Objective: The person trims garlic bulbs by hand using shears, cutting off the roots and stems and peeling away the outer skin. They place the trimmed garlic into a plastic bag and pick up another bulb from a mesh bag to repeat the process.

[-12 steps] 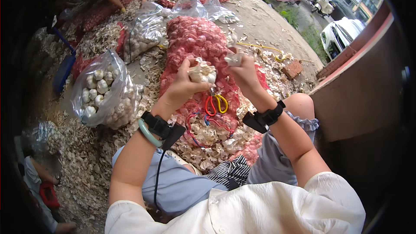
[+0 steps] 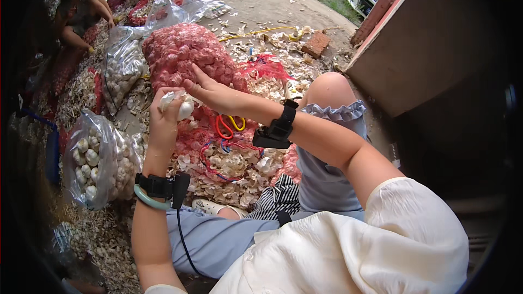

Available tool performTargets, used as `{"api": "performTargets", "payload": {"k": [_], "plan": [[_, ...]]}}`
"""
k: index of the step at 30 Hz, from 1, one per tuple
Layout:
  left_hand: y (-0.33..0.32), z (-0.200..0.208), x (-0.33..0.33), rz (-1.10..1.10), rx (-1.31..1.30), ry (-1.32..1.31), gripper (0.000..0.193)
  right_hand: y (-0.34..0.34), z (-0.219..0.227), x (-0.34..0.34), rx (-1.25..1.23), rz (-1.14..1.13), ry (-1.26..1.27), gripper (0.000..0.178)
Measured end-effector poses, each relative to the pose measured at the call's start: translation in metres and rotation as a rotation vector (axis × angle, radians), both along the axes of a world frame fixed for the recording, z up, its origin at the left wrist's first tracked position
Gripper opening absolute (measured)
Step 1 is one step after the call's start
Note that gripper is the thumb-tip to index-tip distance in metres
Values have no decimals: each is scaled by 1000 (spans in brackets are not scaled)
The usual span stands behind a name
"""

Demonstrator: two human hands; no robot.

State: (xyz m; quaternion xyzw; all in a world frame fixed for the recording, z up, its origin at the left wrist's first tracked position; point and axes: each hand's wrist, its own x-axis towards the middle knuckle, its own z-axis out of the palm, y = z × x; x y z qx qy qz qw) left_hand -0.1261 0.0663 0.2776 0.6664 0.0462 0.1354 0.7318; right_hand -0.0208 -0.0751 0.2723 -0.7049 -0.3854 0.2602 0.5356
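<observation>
My left hand (image 2: 162, 122) is closed around a white garlic bulb (image 2: 186, 110) with loose papery skin on it. Beside the bulb, my right hand (image 2: 218, 98) has its fingers stretched out and apart, holding nothing that I can see. Behind both hands lies a red mesh bag (image 2: 182, 49) packed with garlic bulbs. A pair of scissors with one red handle and one yellow handle (image 2: 238, 123) rests on red netting just below my right wrist; its blades are hidden. Left of my left forearm stands a clear plastic bag (image 2: 111, 155) of trimmed bulbs.
Garlic skins (image 2: 234, 163) cover the ground around my legs. A brick (image 2: 316, 44) and a yellow cord (image 2: 261, 31) lie beyond my right knee, near a wall (image 2: 419, 49). A blue dustpan (image 2: 53, 155) stands at far left. Another person (image 2: 81, 13) works at the upper left.
My right hand has swung left toward the bulb, and its fingers have spread, letting go of the pale skin they held. My view has turned right, so the scene sits further left.
</observation>
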Motion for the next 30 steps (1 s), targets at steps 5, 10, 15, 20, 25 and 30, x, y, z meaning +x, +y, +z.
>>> {"api": "performTargets", "payload": {"k": [5,10,15,20,25,30], "plan": [[2,-6,-3,27,134,-34,18,6,-5,-16,-56,118,147,89],[-18,-4,-5,207,-132,-137,16,7,-16,-33,277,159,418,89],[-8,-12,0,296,-150,-111,16,5,-8,-30,338,142,476,73],[9,-12,-2,431,-300,-158,15,8,-15,-30,262,91,215,71],[9,7,-3,504,-131,236,56,2,-17,-23,240,-184,-59,61],[5,-1,-9,447,619,135,64,-2,4,-32,148,-245,-116,59]]}}
